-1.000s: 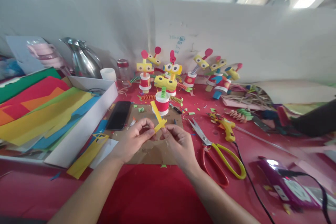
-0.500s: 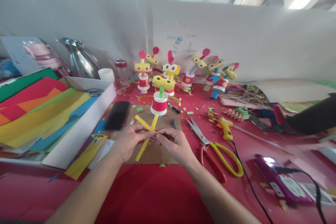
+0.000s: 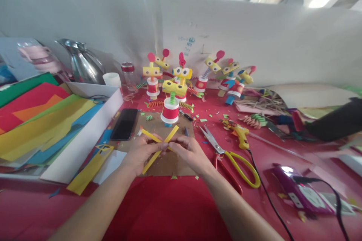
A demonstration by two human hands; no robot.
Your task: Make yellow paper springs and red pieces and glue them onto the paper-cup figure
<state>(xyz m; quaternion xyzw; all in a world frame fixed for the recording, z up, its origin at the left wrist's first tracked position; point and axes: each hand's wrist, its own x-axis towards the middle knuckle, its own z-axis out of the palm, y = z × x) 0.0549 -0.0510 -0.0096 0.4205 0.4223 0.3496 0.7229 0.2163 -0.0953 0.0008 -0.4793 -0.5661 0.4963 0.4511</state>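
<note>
Two yellow paper strips (image 3: pixel 171 134) cross each other between my hands, above the brown cardboard (image 3: pixel 178 163). My left hand (image 3: pixel 143 152) pinches them at the crossing with thumb and fingers. From the other side my right hand (image 3: pixel 188 150) grips the strips near the same spot, its fingertips almost meeting the left thumb. Just beyond stands a paper-cup figure (image 3: pixel 169 111) with a red band, a green spring neck, a yellow rolled head and coiled paper arms. Part of the strips is hidden behind my fingers.
Left are a white box (image 3: pixel 82 135) of coloured paper and a black phone (image 3: pixel 124 124). Scissors (image 3: pixel 216 143), a yellow glue gun (image 3: pixel 241 135) and a purple device (image 3: pixel 302 192) lie right. Several finished figures (image 3: pixel 201 83) stand behind; a steel jug (image 3: pixel 82 62) is back left.
The yellow strips have turned and opened out from a folded bunch into a cross. Both hands stay close together on them. The view has shifted slightly.
</note>
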